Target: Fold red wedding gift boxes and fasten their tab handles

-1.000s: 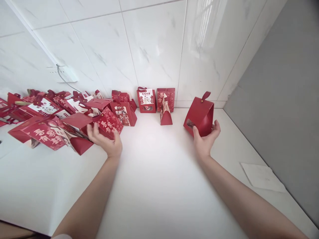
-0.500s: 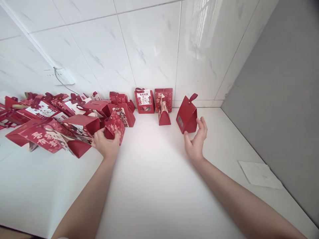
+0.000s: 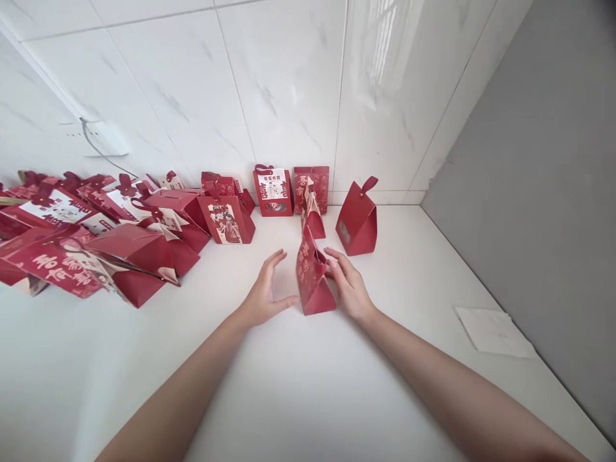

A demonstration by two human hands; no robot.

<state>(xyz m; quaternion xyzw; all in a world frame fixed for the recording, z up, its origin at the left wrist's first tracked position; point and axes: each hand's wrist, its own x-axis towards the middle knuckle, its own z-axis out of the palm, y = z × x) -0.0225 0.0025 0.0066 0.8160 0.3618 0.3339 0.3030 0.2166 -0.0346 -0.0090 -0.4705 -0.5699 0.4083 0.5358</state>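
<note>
A red paper gift box (image 3: 315, 282) with pale lettering and a red ribbon stands on the white table between my hands. My right hand (image 3: 353, 285) has its fingers closed on the box's right side, near the ribbon. My left hand (image 3: 267, 292) is open just to the left, its thumb close to the lower edge of the box and its fingers spread. Behind that box stands a narrow red box (image 3: 315, 218), partly covered by it. A plain red box (image 3: 359, 221) with a ribbon loop stands beyond my right hand.
Two boxes line the tiled wall, one with a white picture label (image 3: 273, 191) and one with a floral pattern (image 3: 321, 183). Several red boxes (image 3: 129, 247) crowd the left. White paper (image 3: 495, 330) lies at the right, by a grey panel (image 3: 534, 212).
The patterned box has moved from the left group to the middle. My left hand came right with it and has let go. My right hand has moved left onto the box.
</note>
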